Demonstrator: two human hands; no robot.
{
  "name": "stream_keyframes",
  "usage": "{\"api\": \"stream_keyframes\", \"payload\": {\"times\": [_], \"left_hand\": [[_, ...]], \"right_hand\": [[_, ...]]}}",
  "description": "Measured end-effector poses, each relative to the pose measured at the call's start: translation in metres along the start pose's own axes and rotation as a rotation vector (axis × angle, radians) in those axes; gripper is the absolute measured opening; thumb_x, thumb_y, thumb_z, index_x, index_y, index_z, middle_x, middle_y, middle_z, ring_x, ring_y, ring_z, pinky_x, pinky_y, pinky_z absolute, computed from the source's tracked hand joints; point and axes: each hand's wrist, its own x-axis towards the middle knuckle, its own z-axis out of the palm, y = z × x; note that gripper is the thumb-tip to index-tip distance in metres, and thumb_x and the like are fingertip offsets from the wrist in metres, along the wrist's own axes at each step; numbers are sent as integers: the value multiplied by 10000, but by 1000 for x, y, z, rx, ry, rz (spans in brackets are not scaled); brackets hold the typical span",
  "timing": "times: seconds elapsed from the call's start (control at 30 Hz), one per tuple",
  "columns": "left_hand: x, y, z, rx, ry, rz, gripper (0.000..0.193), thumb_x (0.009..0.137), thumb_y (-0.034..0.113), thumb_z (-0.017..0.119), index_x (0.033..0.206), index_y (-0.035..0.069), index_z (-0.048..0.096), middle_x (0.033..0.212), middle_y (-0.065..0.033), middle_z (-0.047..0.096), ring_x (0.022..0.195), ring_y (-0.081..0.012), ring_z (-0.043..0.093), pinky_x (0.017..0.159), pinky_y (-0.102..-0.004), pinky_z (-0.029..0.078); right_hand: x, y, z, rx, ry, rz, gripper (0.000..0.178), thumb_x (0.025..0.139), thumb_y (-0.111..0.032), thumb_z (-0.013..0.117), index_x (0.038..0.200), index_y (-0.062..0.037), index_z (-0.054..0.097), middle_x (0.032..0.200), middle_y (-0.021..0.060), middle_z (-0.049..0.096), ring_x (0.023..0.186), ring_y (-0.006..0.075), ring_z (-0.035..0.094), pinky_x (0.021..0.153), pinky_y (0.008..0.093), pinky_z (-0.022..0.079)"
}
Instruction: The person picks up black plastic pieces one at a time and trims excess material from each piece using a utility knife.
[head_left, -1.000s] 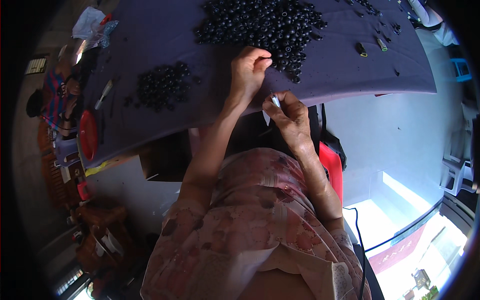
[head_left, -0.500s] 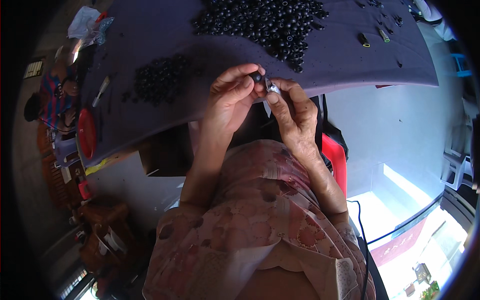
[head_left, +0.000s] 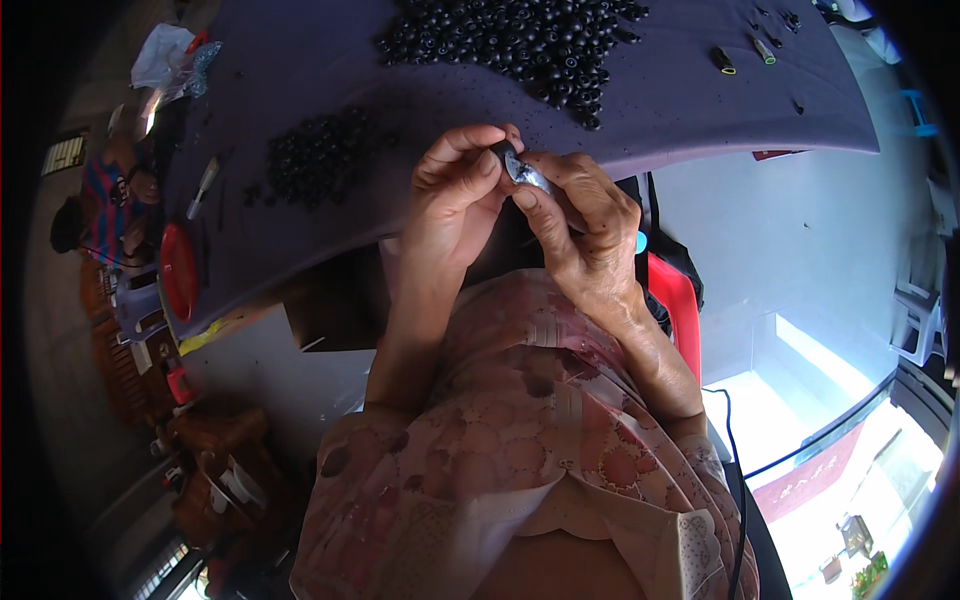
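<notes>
My left hand [head_left: 452,195] pinches a small round black piece [head_left: 502,150] between thumb and fingers, over the table's near edge. In my right hand [head_left: 590,225] a small shiny metal tool [head_left: 531,177] is gripped between thumb and forefinger. The tool's end meets the black piece; its exact kind is too small and glary to tell. Beyond my hands, a big heap of similar black round pieces [head_left: 540,45] lies on the table, and a smaller heap [head_left: 318,158] sits to the left.
A dark purple cloth covers the table [head_left: 690,110]. Two small tube-like items [head_left: 724,62] lie at the far right. On the left are a light-handled tool [head_left: 203,188], a red basin [head_left: 178,272], plastic bags [head_left: 165,55] and another person [head_left: 112,200]. A red stool [head_left: 675,305] stands beside me.
My right hand has shifted slightly left, bringing the metal tool from beside the black piece up against it. My left hand keeps its pinch.
</notes>
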Motion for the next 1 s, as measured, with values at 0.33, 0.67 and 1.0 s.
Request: {"api": "stream_keyframes", "payload": {"times": [0.33, 0.67, 1.0], "left_hand": [[-1, -2, 5, 51, 75, 23, 189, 794, -29, 538, 968, 33, 579, 987, -102, 569, 886, -151, 544, 797, -276, 452], [-2, -2, 2, 120, 40, 77, 188, 792, -39, 537, 967, 19, 576, 983, -115, 577, 886, -160, 553, 763, -274, 469], [-3, -6, -1, 132, 54, 142, 187, 781, -46, 546, 950, 19, 596, 972, -133, 587, 873, -176, 566, 760, -274, 477]], "right_hand": [[-1, 3, 1, 54, 1, 66, 154, 768, -46, 614, 903, 27, 596, 785, 81, 590, 674, 120, 560, 585, 209, 437], [0, 5, 0, 101, -47, 60, 131, 774, -41, 608, 890, 21, 608, 764, 71, 593, 679, 104, 562, 593, 204, 437], [-1, 6, 2, 116, -36, 113, 118, 774, -30, 600, 877, 26, 607, 772, 86, 614, 708, 128, 585, 642, 218, 453]]}}
